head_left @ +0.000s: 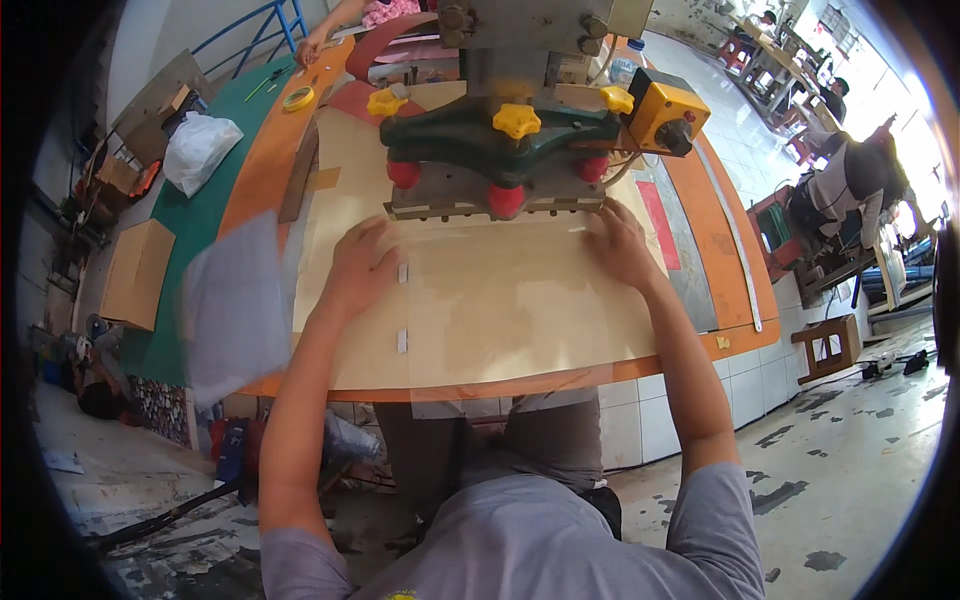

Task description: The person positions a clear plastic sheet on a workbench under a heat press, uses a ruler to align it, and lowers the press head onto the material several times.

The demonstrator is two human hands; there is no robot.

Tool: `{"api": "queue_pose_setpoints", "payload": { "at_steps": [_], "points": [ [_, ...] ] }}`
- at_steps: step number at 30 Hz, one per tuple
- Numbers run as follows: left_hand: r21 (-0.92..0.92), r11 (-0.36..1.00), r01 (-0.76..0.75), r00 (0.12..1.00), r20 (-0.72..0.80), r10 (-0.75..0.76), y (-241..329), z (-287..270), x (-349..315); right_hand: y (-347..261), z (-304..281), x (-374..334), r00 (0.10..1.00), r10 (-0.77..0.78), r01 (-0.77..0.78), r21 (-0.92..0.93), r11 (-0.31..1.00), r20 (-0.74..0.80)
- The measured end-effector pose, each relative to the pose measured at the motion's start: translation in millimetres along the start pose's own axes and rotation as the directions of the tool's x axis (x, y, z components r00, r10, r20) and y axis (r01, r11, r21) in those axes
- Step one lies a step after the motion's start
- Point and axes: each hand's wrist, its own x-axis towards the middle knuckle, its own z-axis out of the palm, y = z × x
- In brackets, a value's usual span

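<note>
A large clear sheet (505,330) lies over a cream board (350,350), its near edge hanging past the table's front. My left hand (360,265) rests on the sheet's left part, fingers stretched toward the press plate (445,195), holding nothing. At the plate's right corner, my right hand (622,248) lies with its fingers spread on the sheet's far right edge. Above the plate sits the press head's dark green bracket (450,130), with yellow star knobs (516,121) and red round feet (505,200). Two small white tabs (403,341) show near my left forearm.
A yellow control box (668,112) juts from the press's right side. On the orange table, a metal ruler (735,235) lies right and a tape roll (298,99) far left. Translucent sheets (235,310) overhang at left. Another person's hand (312,45) is at the far edge.
</note>
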Motion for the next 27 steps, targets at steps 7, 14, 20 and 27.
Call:
{"api": "queue_pose_setpoints", "payload": {
  "at_steps": [7,14,20,27],
  "points": [
    [0.056,0.998,0.030,0.997,0.070,-0.034,-19.7,24.3,18.9,-5.0,3.3,5.8,0.998,0.038,-0.030,0.173,0.984,-0.043],
    [-0.070,0.984,0.166,0.967,0.206,-0.148,-8.0,12.1,11.9,-8.5,-6.8,-1.2,1.000,0.009,-0.005,0.208,0.978,-0.015],
    [0.028,0.993,0.113,0.933,0.340,-0.116,30.5,-14.4,0.7,-46.6,-37.6,-23.5,0.989,-0.138,0.143,-0.095,0.985,0.053],
    [0.130,0.984,-0.119,0.909,0.414,0.055,72.7,-0.9,-14.1,-90.6,-22.4,-45.2,0.968,-0.224,0.236,-0.110,0.965,0.116]
  ]
}}
